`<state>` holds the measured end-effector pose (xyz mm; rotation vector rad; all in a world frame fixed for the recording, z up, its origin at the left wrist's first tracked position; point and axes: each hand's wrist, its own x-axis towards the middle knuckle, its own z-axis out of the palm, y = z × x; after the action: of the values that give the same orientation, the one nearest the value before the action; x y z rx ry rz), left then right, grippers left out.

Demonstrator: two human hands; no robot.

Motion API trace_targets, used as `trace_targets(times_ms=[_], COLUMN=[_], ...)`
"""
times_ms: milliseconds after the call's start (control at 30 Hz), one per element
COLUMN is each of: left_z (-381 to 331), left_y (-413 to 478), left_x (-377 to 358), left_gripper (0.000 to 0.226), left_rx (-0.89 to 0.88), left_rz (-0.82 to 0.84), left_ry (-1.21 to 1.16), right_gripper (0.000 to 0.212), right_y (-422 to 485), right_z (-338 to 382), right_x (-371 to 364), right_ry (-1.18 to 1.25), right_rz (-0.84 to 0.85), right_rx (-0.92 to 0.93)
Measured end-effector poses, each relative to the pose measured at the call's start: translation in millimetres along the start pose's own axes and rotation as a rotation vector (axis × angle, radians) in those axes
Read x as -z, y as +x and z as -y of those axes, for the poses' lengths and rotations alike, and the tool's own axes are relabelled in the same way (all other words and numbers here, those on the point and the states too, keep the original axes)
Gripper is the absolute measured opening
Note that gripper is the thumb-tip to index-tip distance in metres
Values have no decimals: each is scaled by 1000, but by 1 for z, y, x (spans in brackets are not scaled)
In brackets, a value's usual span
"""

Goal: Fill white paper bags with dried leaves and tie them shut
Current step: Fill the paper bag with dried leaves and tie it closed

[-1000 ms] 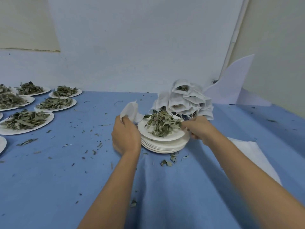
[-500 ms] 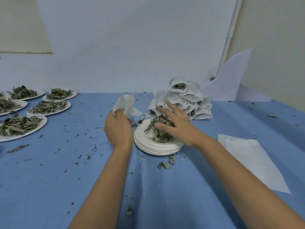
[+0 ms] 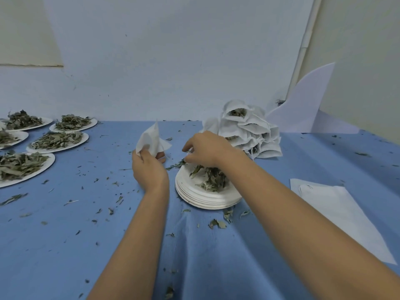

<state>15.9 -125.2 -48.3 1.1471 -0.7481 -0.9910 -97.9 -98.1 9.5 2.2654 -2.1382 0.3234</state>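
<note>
At mid-bench, just left of the plate stack: left hand (image 3: pixel 149 169) pinches the lower edge of an empty white paper bag (image 3: pixel 151 140), thumb and fingers curled on it, bag standing upright above the knuckles; whether its mouth is open cannot be told. Right hand (image 3: pixel 208 149) sits over the stack of paper plates (image 3: pixel 207 199), fingers curled down round a clump of dried leaves (image 3: pixel 211 179), a loose sprig trailing out toward the bag. Hands near each other but apart. Step in hand, by my reading: lifting a pinch of leaves to carry across into the bag. Behind the right hand, a heap of filled bags (image 3: pixel 253 133); some mouths gape with leaf showing. Flat white paper (image 3: pixel 337 204) lies at the right; more plates of leaves (image 3: pixel 58 140) at far left. Leaf crumbs litter the blue bench (image 3: pixel 108 245). Risks: brittle leaves shed from a loose grip across the gap; a limp, closed bag mouth would turn the clump aside onto the bench; the forearm could nudge the heap behind it.
</note>
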Motion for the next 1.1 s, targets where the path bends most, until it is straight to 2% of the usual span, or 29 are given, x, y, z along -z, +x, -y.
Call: trace_targets(times_ms=[67,200,433,567,633,700,767,867,1100], left_z=[1,2,-2,3,5,6,6,6,2], left_y=[1,3,-5,-12,-16,-18,-19,-18,-18], left_x=[0,0,-2,-1,1,4,6,5,1], left_gripper=[20,21,21,36,40,41,40,40,42], left_rx=[18,31,-16,-113,-185,-264,-327,-341,-299], left_rz=[1,-14,-14,19,59,99,111,85,93], left_ry=[-24,-41,18,269,402,475,499,485,446], right_gripper=[28,28,27,24,26,33,42,49,49], right_y=[6,9,-30,-54,-58,-62,-66,-69,-64], right_z=[4,2,-25,-42,-46,-50,-51,-54,-51], right_x=[0,-3,12,3,-3,-6,-10,-21,-35], right_ry=[-34,11,289,266,342,518,569,445,261], right_rz=[-8,-37,-473,-347,-325,-292,-163,-27,14], right_rx=[1,-15,-175,-232,-218,-146,-36,73,50])
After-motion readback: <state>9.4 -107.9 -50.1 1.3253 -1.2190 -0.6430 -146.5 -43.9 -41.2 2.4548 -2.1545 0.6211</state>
